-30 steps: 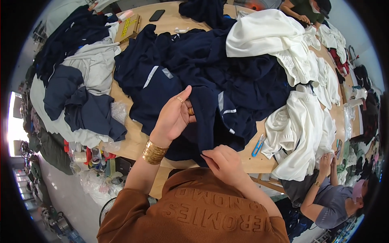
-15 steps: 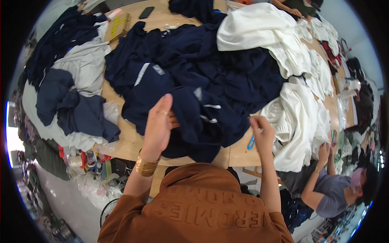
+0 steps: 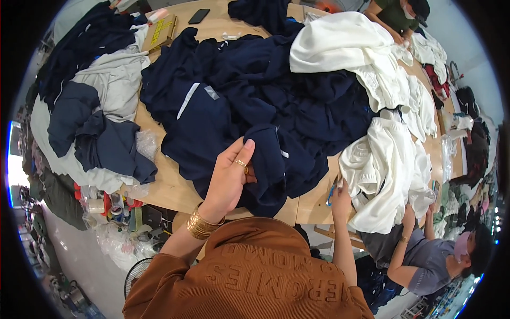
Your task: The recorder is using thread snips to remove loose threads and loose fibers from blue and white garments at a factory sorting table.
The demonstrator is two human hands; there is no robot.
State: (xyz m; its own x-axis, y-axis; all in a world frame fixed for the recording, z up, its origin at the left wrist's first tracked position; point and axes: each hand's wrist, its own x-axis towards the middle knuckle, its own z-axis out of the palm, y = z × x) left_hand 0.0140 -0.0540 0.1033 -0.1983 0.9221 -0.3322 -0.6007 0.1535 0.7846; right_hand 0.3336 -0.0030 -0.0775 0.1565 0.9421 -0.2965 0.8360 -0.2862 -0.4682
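Observation:
A piece of navy fabric [image 3: 264,159] is pinched by my left hand [image 3: 229,173], the thumb on top and the other fingers behind and partly hidden. This piece belongs to a large heap of navy garments [image 3: 249,80] with a few white and grey strips on it. Beside the heap, by the table's near edge, my right hand [image 3: 341,199] closes around a small blue-handled tool [image 3: 330,195], which looks like thread snips. Part of the tool is hidden by my fingers. White knit garments [image 3: 385,159] lie right beside that hand.
Grey cloth [image 3: 111,85] and dark blue garments [image 3: 109,143] lie on the left. A cardboard box [image 3: 161,33] and a black phone [image 3: 199,16] are at the back. One co-worker [image 3: 433,260] handles white cloth at the right; another [image 3: 396,16] works at the far right.
My right hand has come down from above the table to the blue-handled tool. My left hand has shifted right and closed its thumb onto the navy fabric, which has folded over.

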